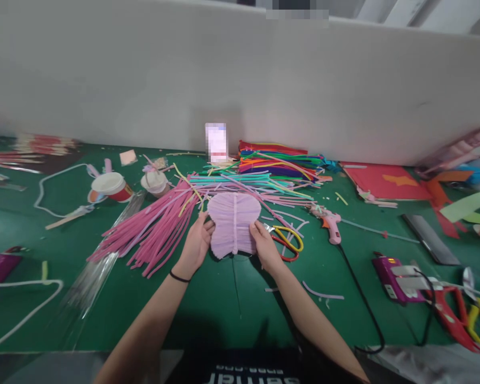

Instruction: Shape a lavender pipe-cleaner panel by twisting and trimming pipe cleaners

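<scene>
A lilac butterfly-shaped piece made of rows of pipe cleaners lies on the green table, with a pale stem down its middle. My left hand grips its left edge, fingers curled against it. My right hand pinches its right edge. A fan of pink pipe cleaners spreads out to the left of my left hand. Red and yellow scissors lie just right of my right hand.
A pile of many-coloured pipe cleaners sits behind the piece. A pink glue gun, two paper cups, red paper sheets, a purple device and more scissors lie around. A white wall closes the back.
</scene>
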A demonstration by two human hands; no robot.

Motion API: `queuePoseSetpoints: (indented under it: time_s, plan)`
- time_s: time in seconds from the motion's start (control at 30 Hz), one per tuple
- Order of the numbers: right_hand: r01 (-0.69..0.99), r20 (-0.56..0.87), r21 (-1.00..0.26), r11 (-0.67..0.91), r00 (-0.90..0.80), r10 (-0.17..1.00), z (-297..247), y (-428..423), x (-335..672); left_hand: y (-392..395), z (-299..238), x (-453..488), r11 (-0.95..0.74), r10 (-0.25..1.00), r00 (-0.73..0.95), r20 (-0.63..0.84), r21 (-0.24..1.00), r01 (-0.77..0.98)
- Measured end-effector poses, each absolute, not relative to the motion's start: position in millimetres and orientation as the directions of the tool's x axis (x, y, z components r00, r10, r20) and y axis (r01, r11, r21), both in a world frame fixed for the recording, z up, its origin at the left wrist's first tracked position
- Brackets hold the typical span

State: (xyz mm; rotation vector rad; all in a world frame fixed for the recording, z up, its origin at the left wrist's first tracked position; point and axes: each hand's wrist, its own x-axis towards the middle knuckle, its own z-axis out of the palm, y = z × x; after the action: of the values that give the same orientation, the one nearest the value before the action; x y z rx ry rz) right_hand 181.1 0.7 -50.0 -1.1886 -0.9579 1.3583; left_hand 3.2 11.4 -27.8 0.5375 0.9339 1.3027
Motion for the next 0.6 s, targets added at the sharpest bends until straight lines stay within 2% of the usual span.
queuePoseSetpoints:
  time_s: [0.13,0.2,0.3,0.37,0.47,0.6]
  plan:
    - [-0.178,-0.141,-0.973,-0.145,-0.034,0.989,-50,0,187,17,-31,-7,0.148,0.969,-0.082,-0.231,0.82,-0.553]
    - [-0.145,-0.112,-0.983,-0.116,-0.036,0.993,-48,0,191,18,-34,-11,0.091,0.975,-0.135,-0.175,0.875,-0.475]
    - [-0.073,-0.05,-0.996,-0.049,0.003,0.999,-43,0,198,18,-40,-16,-0.011,0.978,-0.204,-0.029,0.981,-0.193]
    - [-0.074,-0.047,-0.996,-0.043,0.041,0.998,-40,1,204,18,-43,-18,-0.05,0.971,-0.237,0.037,0.998,-0.047]
    - [-0.065,-0.043,-0.997,-0.035,0.127,0.991,-36,4,212,17,-45,-19,-0.086,0.958,-0.268,0.104,0.993,0.077]
    - [0.175,0.069,-0.984,0.035,0.195,0.978,-32,3,217,16,-42,-24,-0.18,0.939,-0.202,0.279,0.897,0.404]
